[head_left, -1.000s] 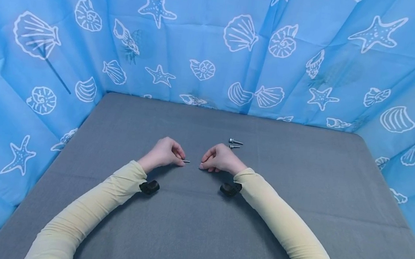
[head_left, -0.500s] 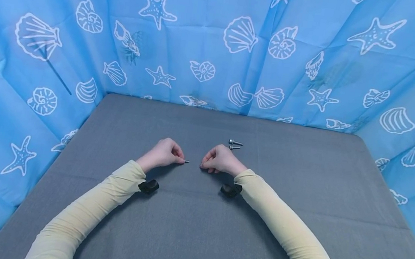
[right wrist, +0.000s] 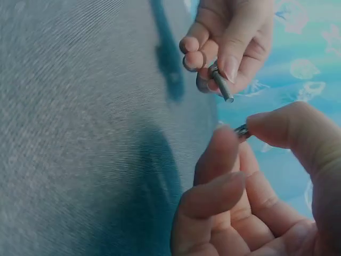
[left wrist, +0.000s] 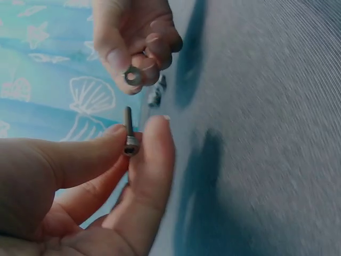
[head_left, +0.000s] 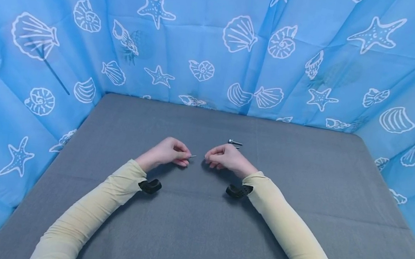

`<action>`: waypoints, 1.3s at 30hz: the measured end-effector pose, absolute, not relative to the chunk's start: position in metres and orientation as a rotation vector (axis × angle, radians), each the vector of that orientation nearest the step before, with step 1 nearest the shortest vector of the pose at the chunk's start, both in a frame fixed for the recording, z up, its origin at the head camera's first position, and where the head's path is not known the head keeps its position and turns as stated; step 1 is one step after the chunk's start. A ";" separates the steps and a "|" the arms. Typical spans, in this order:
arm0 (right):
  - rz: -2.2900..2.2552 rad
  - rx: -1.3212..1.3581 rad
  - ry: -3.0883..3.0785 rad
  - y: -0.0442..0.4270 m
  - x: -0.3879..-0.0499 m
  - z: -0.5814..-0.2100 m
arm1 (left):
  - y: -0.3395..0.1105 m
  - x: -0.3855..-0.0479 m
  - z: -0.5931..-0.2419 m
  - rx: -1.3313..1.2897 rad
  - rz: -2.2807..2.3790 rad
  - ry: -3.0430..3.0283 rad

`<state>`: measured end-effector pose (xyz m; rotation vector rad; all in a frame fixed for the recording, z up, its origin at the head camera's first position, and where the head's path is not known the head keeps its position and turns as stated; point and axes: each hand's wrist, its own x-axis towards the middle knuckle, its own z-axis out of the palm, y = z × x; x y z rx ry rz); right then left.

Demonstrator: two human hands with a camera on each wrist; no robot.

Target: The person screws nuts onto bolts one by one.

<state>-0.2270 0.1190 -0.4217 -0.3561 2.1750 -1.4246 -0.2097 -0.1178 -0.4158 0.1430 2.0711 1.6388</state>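
Basically, the left hand (head_left: 168,152) is pinching a bolt (left wrist: 129,126) and the right hand (head_left: 229,157) is pinching a small ring (left wrist: 137,78), both hovering apart above the worktop (head_left: 195,231), so I'm guessing joining them is pending, while another bolt (head_left: 235,142) is lying nearer the far edge.

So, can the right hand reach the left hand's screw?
Probably yes: the left hand pinches the screw but leaves the tip bare, and nothing shows between that tip and the small ring in the right hand.
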 end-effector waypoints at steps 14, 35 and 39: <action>-1.731 -0.319 1.937 0.139 -0.211 -0.408 | -0.099 -0.206 -0.402 0.147 1.878 1.824; -1.975 -0.267 1.913 0.152 -0.198 -0.408 | -0.068 -0.196 -0.400 0.362 2.032 1.963; -1.984 -0.286 1.963 0.153 -0.196 -0.409 | -0.065 -0.195 -0.399 0.407 2.023 2.003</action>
